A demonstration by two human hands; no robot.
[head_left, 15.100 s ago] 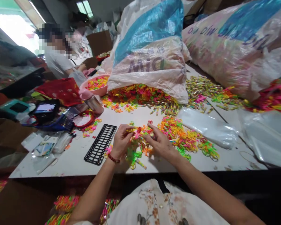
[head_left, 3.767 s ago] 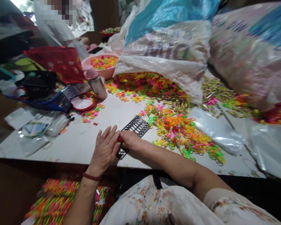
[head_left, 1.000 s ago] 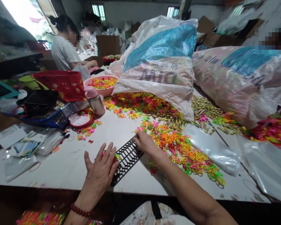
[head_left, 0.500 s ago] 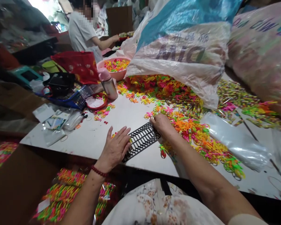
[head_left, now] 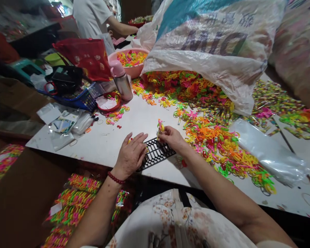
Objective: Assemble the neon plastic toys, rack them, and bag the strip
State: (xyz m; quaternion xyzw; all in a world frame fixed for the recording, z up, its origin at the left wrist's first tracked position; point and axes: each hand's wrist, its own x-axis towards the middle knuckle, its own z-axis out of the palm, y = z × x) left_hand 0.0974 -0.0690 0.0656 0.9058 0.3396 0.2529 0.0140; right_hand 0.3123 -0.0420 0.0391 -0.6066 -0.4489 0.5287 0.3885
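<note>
- Rack, black and slotted, lies flat and slanting on the white table near its front edge, the landmark for all below.
- Left hand lies over the rack's left end, fingers stretched out and unclenched; bits of colour peep past them, but what is under the palm is hidden.
- Right hand is at the rack's right end, thumb and fingertips pinching a bright plastic piece upright above the slots; this hand hides that corner.
- Loose heap of coloured pieces crowds the table just right of the rack, under and beyond the right forearm.
- Clear plastic bags lie right of the rack, past that heap.
- Big white-and-blue sack stands behind the rack, more pieces at its mouth.
- Pink-lidded flask, red dish and blue basket sit behind and left of the rack, well apart from it.
- Pink basin, full of pieces, stands behind the rack beyond the flask.
- Packed bundles lie below the rack's level, left of it.
- Co-worker in a white top is far behind the rack, leftward.
</note>
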